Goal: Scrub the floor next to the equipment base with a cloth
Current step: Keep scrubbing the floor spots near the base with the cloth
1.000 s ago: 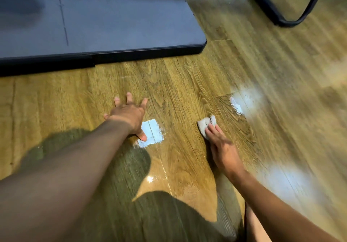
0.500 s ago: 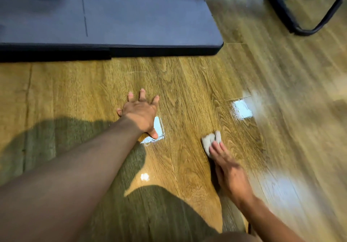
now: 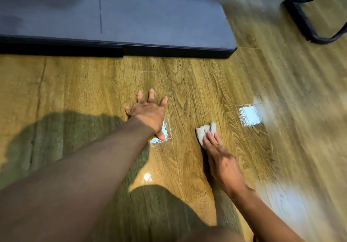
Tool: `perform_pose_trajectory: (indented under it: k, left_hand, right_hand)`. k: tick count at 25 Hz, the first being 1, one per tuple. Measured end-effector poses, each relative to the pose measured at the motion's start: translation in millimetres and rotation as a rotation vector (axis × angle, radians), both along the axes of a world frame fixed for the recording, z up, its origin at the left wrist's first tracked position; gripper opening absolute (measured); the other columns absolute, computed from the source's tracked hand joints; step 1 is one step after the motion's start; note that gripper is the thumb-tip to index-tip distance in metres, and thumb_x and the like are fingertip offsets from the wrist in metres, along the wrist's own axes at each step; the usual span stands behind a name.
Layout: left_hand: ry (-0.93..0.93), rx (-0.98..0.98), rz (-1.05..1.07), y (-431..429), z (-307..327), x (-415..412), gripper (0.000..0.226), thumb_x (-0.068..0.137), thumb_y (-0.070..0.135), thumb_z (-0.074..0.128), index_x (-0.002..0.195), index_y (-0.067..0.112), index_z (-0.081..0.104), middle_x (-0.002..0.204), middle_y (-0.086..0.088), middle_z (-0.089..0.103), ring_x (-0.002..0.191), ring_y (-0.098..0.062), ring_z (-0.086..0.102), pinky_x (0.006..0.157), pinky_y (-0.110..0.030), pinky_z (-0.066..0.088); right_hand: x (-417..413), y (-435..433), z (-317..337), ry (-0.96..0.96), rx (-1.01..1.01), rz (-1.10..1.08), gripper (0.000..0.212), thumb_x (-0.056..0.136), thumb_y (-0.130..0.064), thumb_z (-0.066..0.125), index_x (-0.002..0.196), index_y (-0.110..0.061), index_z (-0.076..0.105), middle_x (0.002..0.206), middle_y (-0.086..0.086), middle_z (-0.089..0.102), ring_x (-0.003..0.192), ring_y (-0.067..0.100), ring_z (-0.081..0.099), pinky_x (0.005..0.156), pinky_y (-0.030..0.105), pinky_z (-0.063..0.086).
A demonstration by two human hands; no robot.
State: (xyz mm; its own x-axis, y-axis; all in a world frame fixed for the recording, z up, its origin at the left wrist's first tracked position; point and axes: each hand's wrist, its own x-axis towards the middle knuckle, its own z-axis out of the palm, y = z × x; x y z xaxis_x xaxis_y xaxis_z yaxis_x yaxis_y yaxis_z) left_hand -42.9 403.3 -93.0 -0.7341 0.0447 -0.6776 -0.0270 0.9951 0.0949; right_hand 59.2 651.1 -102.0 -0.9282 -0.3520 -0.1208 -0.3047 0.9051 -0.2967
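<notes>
1. Since half a second ago the right hand [image 3: 223,163] has slid the cloth [image 3: 203,132] leftward, nearer the left hand [image 3: 148,116], which has stayed planted in the same spot.
2. The floor [image 3: 197,84] is glossy wood-grain plank, yellow-brown, with bright square reflections and dark shadows cast across its near part.
3. The equipment base [image 3: 150,16] is a broad, flat, dark grey slab with a black edge and a rounded corner. It lies at the far side of the floor, well apart from both hands.
4. A black bent tube frame [image 3: 300,22] rests on the floor at the far right.
5. The left hand lies flat on the floor, palm down, fingers spread wide and straight, holding nothing.
6. The right hand is stretched out, its straight fingers [image 3: 212,138] pressing down on the cloth's near half, not curled round it.
7. The cloth is small, pale grey, crumpled and rough-looking. It lies on the floor just right of the left hand, on the near side of the base.
</notes>
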Motion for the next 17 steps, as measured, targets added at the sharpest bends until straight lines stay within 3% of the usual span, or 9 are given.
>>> perform_pose_trajectory:
  k: [6, 10, 13, 17]
  left_hand:
    - [-0.025, -0.004, 0.010, -1, 1, -3, 0.136, 0.059, 0.057, 0.081, 0.142, 0.038, -0.026, 0.149, -0.007, -0.035, 0.140, -0.043, -0.018, 0.105, -0.064, 0.029]
    - [-0.015, -0.007, -0.006, -2, 0, -1, 0.137, 0.058, 0.058, 0.079, 0.141, 0.039, -0.028, 0.147, -0.009, -0.037, 0.139, -0.043, -0.020, 0.105, -0.059, 0.031]
    - [-0.059, -0.007, 0.000, 1, 0, -4, 0.139, 0.056, 0.056, 0.080, 0.139, 0.038, -0.030, 0.143, -0.011, -0.042, 0.136, -0.045, -0.025, 0.106, -0.064, 0.028]
    - [-0.084, -0.007, 0.015, 2, 3, -7, 0.138, 0.058, 0.057, 0.080, 0.139, 0.038, -0.031, 0.144, -0.011, -0.042, 0.136, -0.045, -0.025, 0.106, -0.066, 0.025]
  right_hand:
    - [-119, -49, 1, -0.022, 0.012, 0.018, 0.047, 0.095, -0.002, 0.040, 0.140, -0.011, 0.043, 0.153, 0.001, 0.028, 0.144, 0.014, 0.018, 0.112, 0.036, 0.031]
    - [-80, -44, -10, 0.039, -0.004, -0.102, 0.050, 0.095, -0.001, 0.041, 0.143, -0.016, 0.040, 0.154, -0.007, 0.025, 0.144, 0.011, 0.014, 0.102, 0.036, 0.042]
    - [-66, -40, -13, 0.036, -0.010, -0.068, 0.054, 0.091, 0.003, 0.045, 0.142, -0.015, 0.041, 0.153, -0.006, 0.026, 0.143, 0.014, 0.017, 0.098, 0.037, 0.046]
    - [-159, -79, -1, 0.020, 0.028, 0.045, 0.048, 0.095, 0.000, 0.035, 0.141, -0.014, 0.041, 0.155, -0.002, 0.025, 0.144, 0.017, 0.017, 0.111, 0.037, 0.033]
